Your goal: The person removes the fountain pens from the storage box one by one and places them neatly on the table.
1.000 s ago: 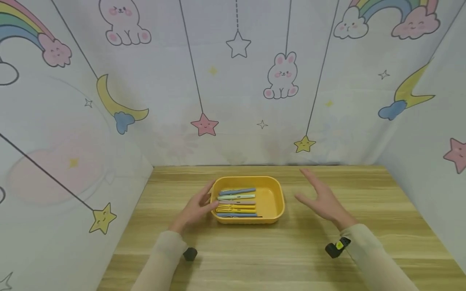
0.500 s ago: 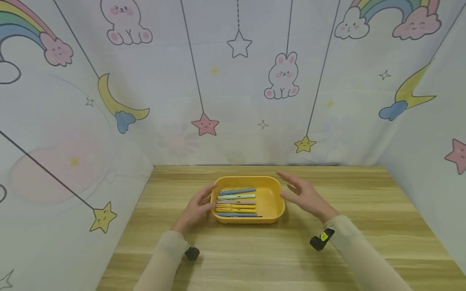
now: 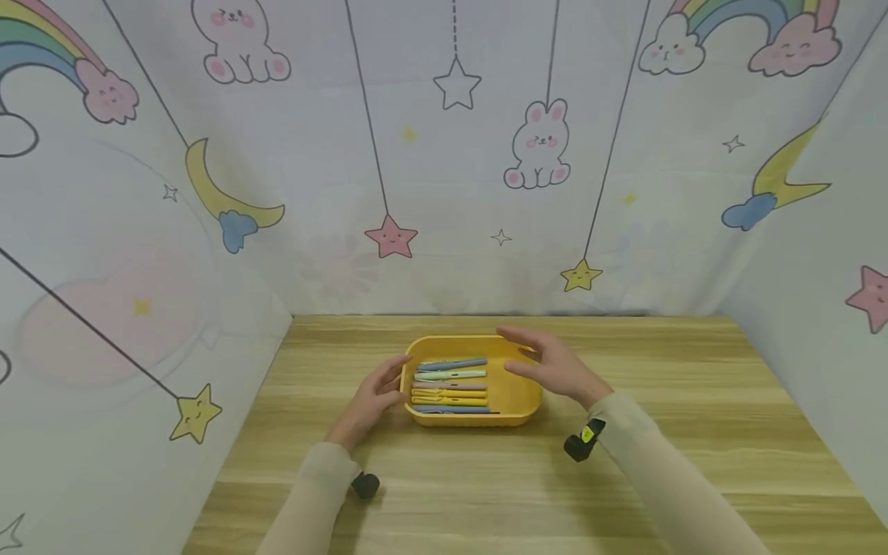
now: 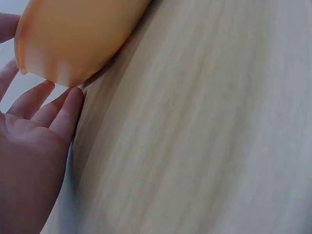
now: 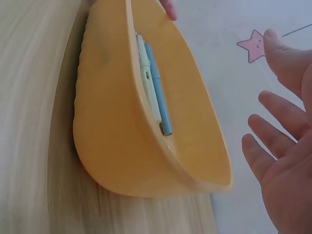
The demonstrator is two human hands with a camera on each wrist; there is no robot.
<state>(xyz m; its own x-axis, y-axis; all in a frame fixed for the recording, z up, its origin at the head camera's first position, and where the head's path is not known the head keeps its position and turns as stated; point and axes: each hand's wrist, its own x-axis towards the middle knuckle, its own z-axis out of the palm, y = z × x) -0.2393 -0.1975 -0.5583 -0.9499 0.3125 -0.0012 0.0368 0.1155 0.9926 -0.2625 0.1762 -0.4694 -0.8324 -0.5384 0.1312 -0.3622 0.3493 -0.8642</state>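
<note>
Both left hand [image 3: 368, 401] and right hand [image 3: 559, 369], fingers relaxed and gripping nothing, bracket a yellow tray [image 3: 515, 397] at the frame's lower centre; an uneven push could roll its pens [image 3: 454, 375].

the round-cornered oblong plastic tray [image 3: 509, 397] is plain warm yellow. its slim clipped pens [image 3: 451, 386] are blue, mint green, dusty pink, yellow and blue. the wood-grain tabletop [image 3: 472, 486] is streaked tan and brown. the white printed backdrop [image 3: 451, 169] carries pink and yellow stars [image 3: 391, 237] and a pink-cheeked white rabbit [image 3: 539, 150]. both long sleeves [image 3: 669, 470] are plain cream.
</note>
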